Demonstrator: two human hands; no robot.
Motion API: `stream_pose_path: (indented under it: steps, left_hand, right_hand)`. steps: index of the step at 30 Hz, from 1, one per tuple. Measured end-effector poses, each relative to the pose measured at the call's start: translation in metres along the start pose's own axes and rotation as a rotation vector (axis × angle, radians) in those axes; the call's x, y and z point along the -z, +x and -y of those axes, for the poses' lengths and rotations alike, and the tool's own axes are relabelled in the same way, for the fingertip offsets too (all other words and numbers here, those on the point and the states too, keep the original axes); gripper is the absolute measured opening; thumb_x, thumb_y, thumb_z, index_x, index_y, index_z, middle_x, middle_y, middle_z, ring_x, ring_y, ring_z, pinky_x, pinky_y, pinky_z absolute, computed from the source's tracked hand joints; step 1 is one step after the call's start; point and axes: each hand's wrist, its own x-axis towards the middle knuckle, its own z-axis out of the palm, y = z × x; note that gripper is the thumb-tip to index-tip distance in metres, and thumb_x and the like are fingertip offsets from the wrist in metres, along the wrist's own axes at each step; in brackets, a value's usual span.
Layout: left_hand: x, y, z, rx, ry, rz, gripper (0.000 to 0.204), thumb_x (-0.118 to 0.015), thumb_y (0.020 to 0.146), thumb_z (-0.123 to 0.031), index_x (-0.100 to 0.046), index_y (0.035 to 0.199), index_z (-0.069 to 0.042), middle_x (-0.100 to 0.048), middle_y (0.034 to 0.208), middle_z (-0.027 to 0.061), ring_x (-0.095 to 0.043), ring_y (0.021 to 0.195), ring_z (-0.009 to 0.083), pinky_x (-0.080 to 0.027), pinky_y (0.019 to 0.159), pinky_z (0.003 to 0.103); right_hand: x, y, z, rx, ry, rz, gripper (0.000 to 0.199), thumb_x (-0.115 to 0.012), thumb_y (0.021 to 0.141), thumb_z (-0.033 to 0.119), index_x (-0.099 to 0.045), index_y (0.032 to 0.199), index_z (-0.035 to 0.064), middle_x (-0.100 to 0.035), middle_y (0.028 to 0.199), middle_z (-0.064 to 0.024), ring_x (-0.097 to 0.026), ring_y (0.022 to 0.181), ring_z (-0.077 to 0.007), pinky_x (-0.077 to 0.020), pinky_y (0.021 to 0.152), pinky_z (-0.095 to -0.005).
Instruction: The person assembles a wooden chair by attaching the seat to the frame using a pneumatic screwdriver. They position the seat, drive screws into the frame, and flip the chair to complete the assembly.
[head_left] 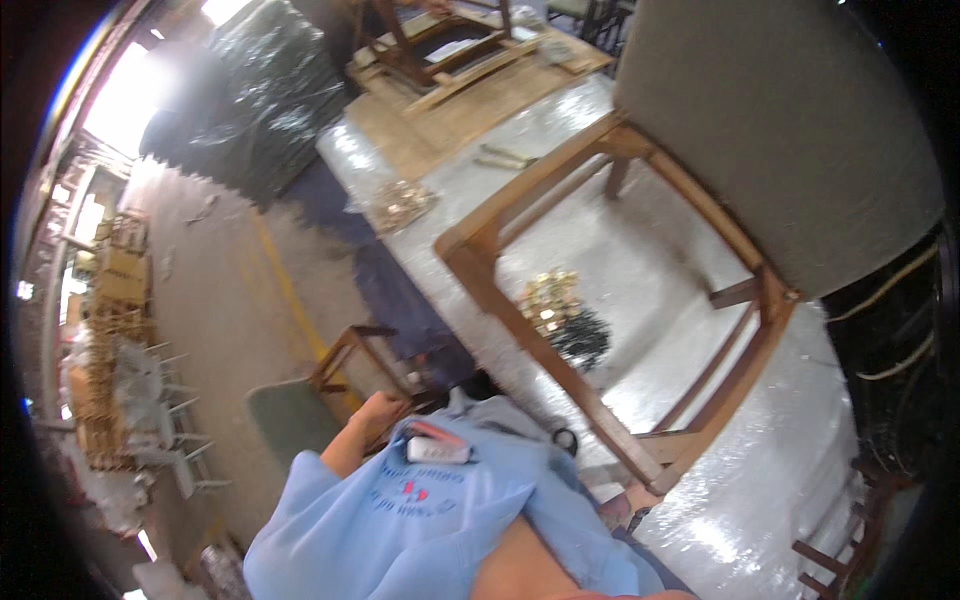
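Note:
A wooden chair frame [560,372] with a grey padded back [790,140] and an open seat stands on the plastic-covered table [740,500]. At its near corner my right hand [625,503] is closed against the wood, partly hidden by my sleeve; a small dark thing shows beside the fingers. My left hand [378,412] is off the table's left edge, low beside my light blue shirt, its fingers curled; whatever is in them is too blurred to make out. Inside the seat opening lie a pile of brass-coloured hardware [550,298] and a heap of black screws [583,340].
Pliers [507,157] and a bag of small hardware [402,205] lie farther up the table. Another chair frame [430,50] sits on cardboard [405,130] at the far end, with a person's hand near it. A green-seated chair [298,420] stands on the floor to the left.

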Motion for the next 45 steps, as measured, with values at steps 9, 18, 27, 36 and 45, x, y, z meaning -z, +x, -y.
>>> stream_pose_path:
  steps: [9, 18, 27, 36, 45]
  left_hand:
    - [0.065, -0.019, -0.033, 0.268, -0.186, -0.021, 0.036, -0.062, 0.086, -0.034, -0.073, 0.100, -0.004, -0.072, 0.086, 0.0102, -0.068, 0.070, 0.0212, -0.055, 0.062, 0.033]
    - [0.102, 0.041, -0.155, -0.037, -0.476, -0.156, 0.030, -0.068, 0.089, -0.024, -0.073, 0.110, -0.003, -0.072, 0.086, 0.0054, -0.063, 0.076, 0.0127, -0.051, 0.070, 0.029]
    - [0.165, 0.089, -0.127, -0.048, -0.952, -0.147, 0.024, -0.077, 0.076, -0.012, -0.075, 0.096, 0.001, -0.072, 0.084, 0.0060, -0.063, 0.074, 0.0117, -0.049, 0.066, 0.026]
    - [0.295, 0.136, -0.108, -0.289, -1.061, -0.162, 0.020, -0.070, 0.079, -0.014, -0.069, 0.094, -0.001, -0.072, 0.101, 0.0072, -0.061, 0.084, 0.0117, -0.048, 0.074, 0.027]
    - [0.337, 0.113, -0.116, -0.246, -1.044, -0.077, 0.014, -0.066, 0.090, -0.021, -0.061, 0.094, -0.009, -0.069, 0.108, 0.0080, -0.065, 0.098, 0.0163, -0.052, 0.083, 0.034]
  right_hand:
    - [-0.071, 0.064, 0.047, -0.194, 0.077, 0.124, 0.053, -0.057, 0.095, 0.036, -0.052, 0.125, -0.0062, -0.057, 0.122, -0.0185, -0.057, 0.111, -0.0287, -0.0462, 0.098, -0.0411]
    - [-0.259, -0.034, 0.278, 0.606, -0.502, 0.404, 0.055, -0.059, 0.098, 0.038, -0.051, 0.133, -0.0036, -0.058, 0.126, -0.0174, -0.057, 0.113, -0.0252, -0.0440, 0.097, -0.0356]
    - [-0.257, -0.018, 0.303, 0.480, -0.877, 0.555, 0.069, -0.067, 0.092, 0.038, -0.044, 0.139, -0.0068, -0.056, 0.130, -0.0186, -0.054, 0.117, -0.0267, -0.0432, 0.099, -0.0347]
    - [-0.302, -0.019, 0.318, 0.158, -1.014, 0.356, 0.056, -0.070, 0.083, 0.046, -0.060, 0.103, -0.0056, -0.064, 0.080, -0.0142, -0.062, 0.058, -0.0249, -0.0510, 0.053, -0.0374]
    - [-0.314, -0.031, 0.294, 0.012, -0.770, 0.288, 0.055, -0.068, 0.082, 0.048, -0.057, 0.114, 0.0049, -0.065, 0.080, -0.0138, -0.061, 0.060, -0.0219, -0.0492, 0.053, -0.0367]
